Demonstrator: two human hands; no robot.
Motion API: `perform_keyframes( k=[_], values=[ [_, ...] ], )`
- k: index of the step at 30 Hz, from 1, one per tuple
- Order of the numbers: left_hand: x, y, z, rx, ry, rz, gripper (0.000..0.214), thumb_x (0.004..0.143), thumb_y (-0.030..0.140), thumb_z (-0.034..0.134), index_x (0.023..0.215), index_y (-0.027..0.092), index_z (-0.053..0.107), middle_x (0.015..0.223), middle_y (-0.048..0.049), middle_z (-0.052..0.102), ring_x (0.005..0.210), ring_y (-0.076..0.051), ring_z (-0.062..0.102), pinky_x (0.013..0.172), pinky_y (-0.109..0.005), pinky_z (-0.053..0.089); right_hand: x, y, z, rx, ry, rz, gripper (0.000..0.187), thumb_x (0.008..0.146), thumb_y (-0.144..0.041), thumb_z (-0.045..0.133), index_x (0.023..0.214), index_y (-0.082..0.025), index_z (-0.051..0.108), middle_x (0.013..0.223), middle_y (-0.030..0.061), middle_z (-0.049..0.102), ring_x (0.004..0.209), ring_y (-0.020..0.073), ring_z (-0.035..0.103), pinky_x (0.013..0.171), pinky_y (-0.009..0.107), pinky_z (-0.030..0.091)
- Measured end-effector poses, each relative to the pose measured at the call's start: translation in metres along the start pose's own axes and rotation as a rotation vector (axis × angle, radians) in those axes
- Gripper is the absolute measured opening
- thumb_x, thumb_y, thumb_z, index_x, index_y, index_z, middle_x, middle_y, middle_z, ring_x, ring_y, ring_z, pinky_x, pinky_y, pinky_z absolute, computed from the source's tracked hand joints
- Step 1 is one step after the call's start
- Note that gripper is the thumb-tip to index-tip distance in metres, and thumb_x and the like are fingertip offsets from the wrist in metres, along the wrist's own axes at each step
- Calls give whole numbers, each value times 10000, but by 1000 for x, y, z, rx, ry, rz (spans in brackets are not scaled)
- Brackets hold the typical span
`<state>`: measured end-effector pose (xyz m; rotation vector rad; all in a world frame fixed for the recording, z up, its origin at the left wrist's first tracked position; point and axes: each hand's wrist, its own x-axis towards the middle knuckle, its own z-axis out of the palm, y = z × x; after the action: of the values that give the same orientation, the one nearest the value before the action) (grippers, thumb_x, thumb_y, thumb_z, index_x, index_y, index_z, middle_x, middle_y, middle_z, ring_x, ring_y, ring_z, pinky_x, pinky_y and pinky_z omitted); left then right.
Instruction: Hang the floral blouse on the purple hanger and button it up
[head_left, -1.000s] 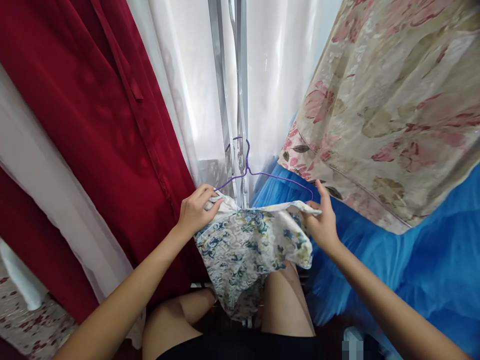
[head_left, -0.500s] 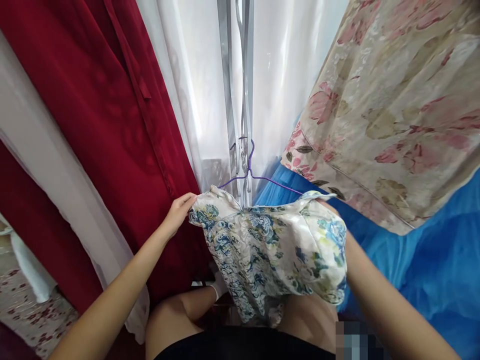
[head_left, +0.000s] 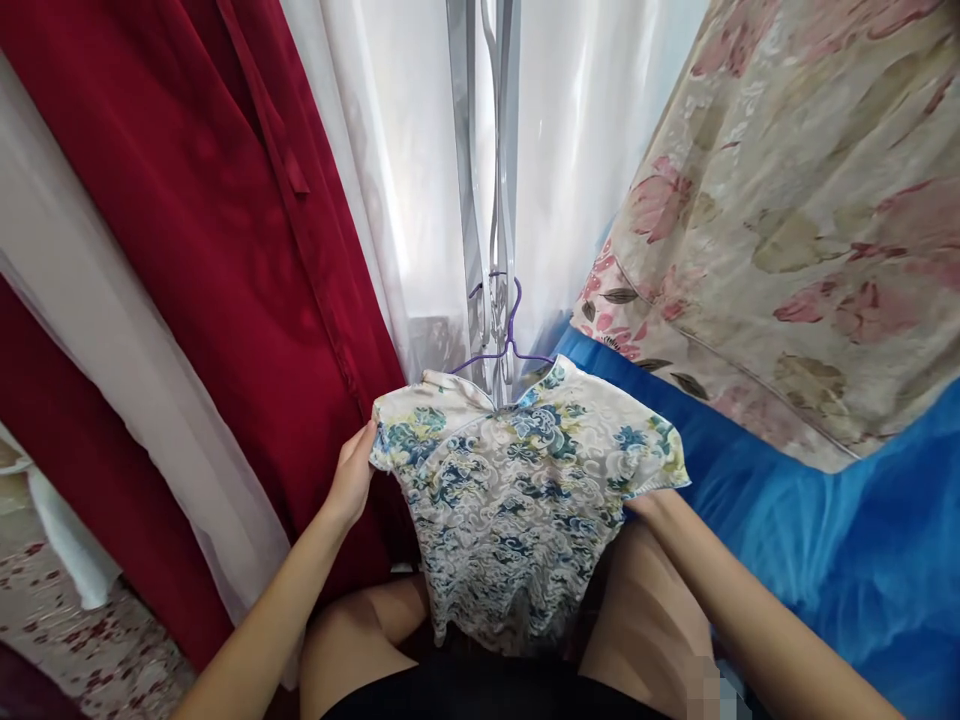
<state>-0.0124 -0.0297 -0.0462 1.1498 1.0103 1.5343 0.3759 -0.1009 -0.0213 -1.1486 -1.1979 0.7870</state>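
A short-sleeved white blouse [head_left: 517, 480] with blue and yellow flowers hangs on a thin purple hanger [head_left: 513, 335] in front of me. My left hand [head_left: 354, 468] pinches the edge of the sleeve on the left side. At the other sleeve, my right hand [head_left: 651, 506] reaches in under the cloth from below, and its fingers are hidden by the fabric. Both shoulders of the blouse lie over the hanger's arms, with the neckline open around the hook's base.
White metal strips or bars [head_left: 491, 150] hang behind the hanger. Dark red cloth [head_left: 300, 330] and a pale curtain stand on the left. A beige flowered fabric [head_left: 795, 220] and bright blue tulle [head_left: 840, 560] hang at the right. My bare legs are below.
The right shoulder of the blouse has been pulled up and spread over the hanger's right arm. My right hand has come lower, under the sleeve; my left keeps its hold slightly lower.
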Motion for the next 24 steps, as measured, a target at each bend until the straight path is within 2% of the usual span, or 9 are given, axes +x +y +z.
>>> perform_keyframes(
  k=[2, 4, 7, 9, 13, 16, 18, 20, 24],
  values=[
    [-10, 3, 5, -68, 53, 20, 567, 733, 599, 820, 1047, 133, 746, 996, -113, 786, 998, -290, 726, 887, -376, 562, -2, 6, -14, 143, -49, 29, 680, 983, -739, 345, 1074, -217, 771, 1183, 114, 746, 1112, 313, 700, 832, 416, 585],
    [-19, 14, 14, -128, 126, 65, 525, 734, 568, 833, 1022, 137, 747, 989, -101, 787, 1012, -281, 726, 903, -376, 570, -7, 4, -26, 319, -115, 81, 753, 886, -836, 404, 1051, -206, 782, 1105, 149, 777, 1101, 344, 715, 845, 468, 587],
    [-28, 44, 31, -177, 240, 180, 470, 777, 542, 811, 1024, 147, 745, 992, -81, 782, 1049, -267, 715, 932, -363, 573, -14, -10, -29, 457, -109, 165, 563, 763, -674, 734, 1062, -199, 775, 1019, 132, 803, 1081, 372, 733, 936, 502, 579],
    [-32, 69, 40, -165, 246, 241, 425, 812, 498, 792, 1048, 148, 743, 1049, -94, 772, 1089, -271, 700, 953, -361, 572, -16, -24, -22, 525, -36, 209, 460, 754, -553, 799, 1051, -202, 776, 999, 118, 810, 1063, 375, 744, 960, 498, 585],
    [-40, 110, 49, 57, 68, 370, 496, 859, 384, 746, 1306, 198, 636, 1285, -114, 690, 1191, -291, 655, 1011, -406, 554, -26, -36, -12, 676, 90, 230, 405, 914, -563, 635, 1047, -217, 798, 1049, 126, 809, 1099, 361, 741, 988, 484, 595],
    [-45, 118, 50, 533, 8, 660, 739, 799, 287, 775, 1472, 270, 468, 1436, -107, 575, 1338, -334, 543, 1128, -505, 455, -55, -23, -15, 746, 156, 212, 376, 945, -568, 599, 1004, -273, 825, 1032, 108, 818, 1109, 350, 742, 1010, 482, 592],
    [-48, 114, 53, 937, -41, 841, 751, 758, 184, 749, 1452, 288, 483, 1486, -101, 517, 1417, -375, 436, 1204, -578, 323, -85, -7, -17, 777, 130, 210, 369, 935, -590, 610, 960, -299, 835, 969, 102, 825, 1088, 353, 749, 1003, 495, 594],
    [-51, 104, 60, 1207, -203, 888, 765, 746, 88, 654, 1461, 290, 469, 1471, -102, 517, 1410, -380, 422, 1213, -601, 268, -116, 10, -19, 789, 70, 241, 388, 888, -629, 655, 928, -288, 836, 894, 117, 823, 1049, 373, 758, 971, 517, 605],
    [-54, 72, 74, 1310, -617, 877, 974, 753, -28, 501, 1610, 317, 192, 1453, -126, 504, 1333, -330, 482, 1112, -548, 379, -164, 30, -25, 691, 140, 359, 463, 714, -673, 808, 845, -228, 798, 750, 119, 799, 929, 399, 772, 849, 517, 639]
  ],
)
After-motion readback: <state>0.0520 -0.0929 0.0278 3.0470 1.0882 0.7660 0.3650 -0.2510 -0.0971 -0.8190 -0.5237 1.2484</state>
